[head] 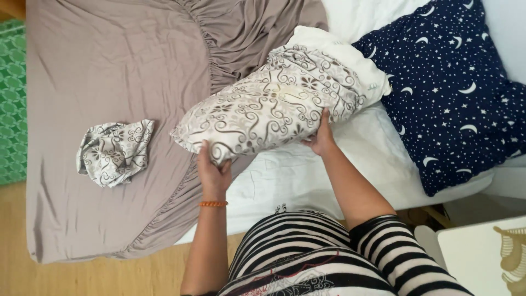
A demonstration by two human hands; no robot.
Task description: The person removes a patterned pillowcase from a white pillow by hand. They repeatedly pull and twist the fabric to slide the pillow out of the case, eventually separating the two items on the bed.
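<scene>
I saw the pillow (274,104) slanted across the bed (109,71), its long axis running from lower left up to upper right, the bare white end poking out of the case at the upper right. My left hand (212,174) clamped its grip on the lower left corner from beneath; my right hand (320,137) pinched the lower edge farther right. The pillowcase was cream with brown scrollwork. A crumpled matching pillowcase (115,152) lay well apart, to the left.
</scene>
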